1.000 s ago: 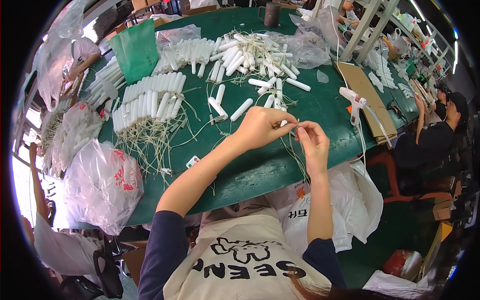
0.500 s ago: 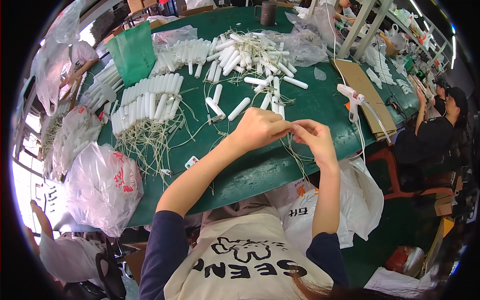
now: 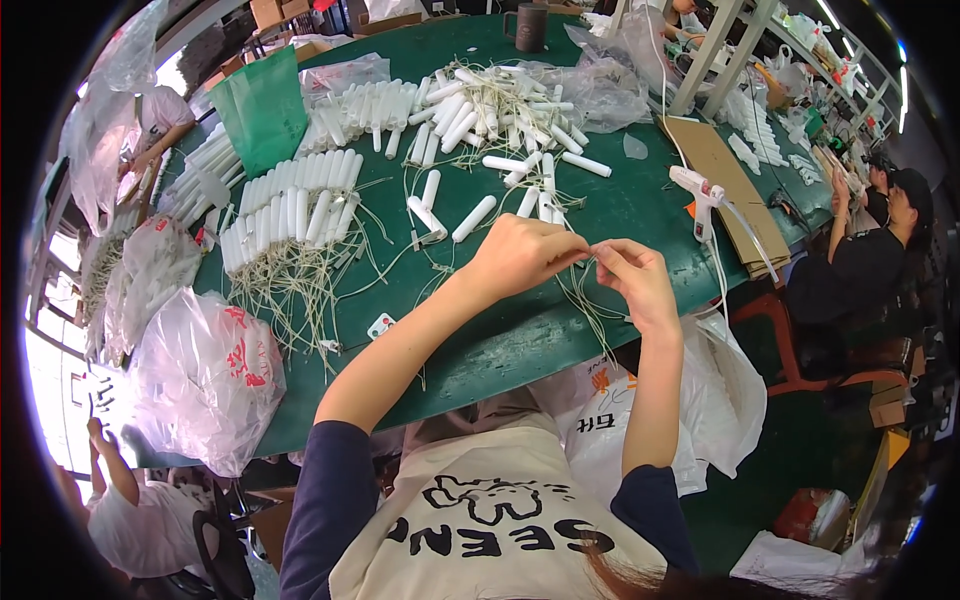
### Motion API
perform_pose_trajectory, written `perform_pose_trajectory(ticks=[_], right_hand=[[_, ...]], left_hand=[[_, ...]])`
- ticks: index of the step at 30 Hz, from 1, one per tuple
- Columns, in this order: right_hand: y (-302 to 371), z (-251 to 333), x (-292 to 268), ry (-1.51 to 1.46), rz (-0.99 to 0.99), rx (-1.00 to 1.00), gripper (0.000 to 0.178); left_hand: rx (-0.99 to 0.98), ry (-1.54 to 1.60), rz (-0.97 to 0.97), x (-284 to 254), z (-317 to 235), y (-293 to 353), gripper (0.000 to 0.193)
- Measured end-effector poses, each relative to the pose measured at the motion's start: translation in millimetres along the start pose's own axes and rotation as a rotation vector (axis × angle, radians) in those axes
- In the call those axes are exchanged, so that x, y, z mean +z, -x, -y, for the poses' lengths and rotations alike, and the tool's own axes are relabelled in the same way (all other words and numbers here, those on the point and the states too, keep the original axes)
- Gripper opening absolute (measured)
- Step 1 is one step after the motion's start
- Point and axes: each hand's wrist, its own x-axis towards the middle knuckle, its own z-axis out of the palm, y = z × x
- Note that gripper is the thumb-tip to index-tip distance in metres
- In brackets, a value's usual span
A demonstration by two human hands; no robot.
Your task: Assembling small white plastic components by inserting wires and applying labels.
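Observation:
My left hand (image 3: 522, 258) and my right hand (image 3: 637, 287) meet over the near part of the table, fingertips pinched together and almost touching. What they grip is too small to make out. Thin pale wires (image 3: 590, 312) hang down just below the fingers; whether they run into my grip is hidden. Just beyond my left hand lie several white tubes (image 3: 547, 178) with wire ends, and one loose white tube (image 3: 474, 218) is close to its knuckles. Farther back is a tangled heap of white tubes (image 3: 460, 122). Neat rows of tubes (image 3: 290, 212) with trailing wires sit to the left.
A white glue gun (image 3: 700, 195) with its cord lies right of my hands, beside a cardboard sheet (image 3: 722, 182). Clear plastic bags (image 3: 205, 380) bulge at the table's left edge. A green bag (image 3: 262, 120) and a dark mug (image 3: 530, 28) stand farther back. People sit at both sides.
My hands keep their pinch, with the fingertips shifted very slightly to the right. At lower left, another person's arms have moved and now show raised.

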Motion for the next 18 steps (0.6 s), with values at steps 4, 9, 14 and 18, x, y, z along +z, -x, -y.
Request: perform_pose_trajectory(ticks=[4, 9, 14, 18], right_hand=[[0.2, 0.0, -2.2, 0.011, 0.023, -0.077, 0.016], [2.1, 0.3, 2.0, 0.037, 0.011, -0.130, 0.015], [1.4, -3.5, -1.6, -0.030, 0.027, -0.190, 0.016], [1.2, -1.7, -3.0, 0.033, -0.022, -0.254, 0.017]], left_hand=[[0.021, -0.013, 0.022, -0.7, -2.3, -2.5, 0.010], [0.083, -0.044, -0.031, -0.1, -2.1, -2.0, 0.014], [0.205, -0.157, -0.044, -2.3, -2.8, 0.4, 0.018], [0.254, -0.206, -0.063, -0.3, -2.0, 2.4, 0.019]])
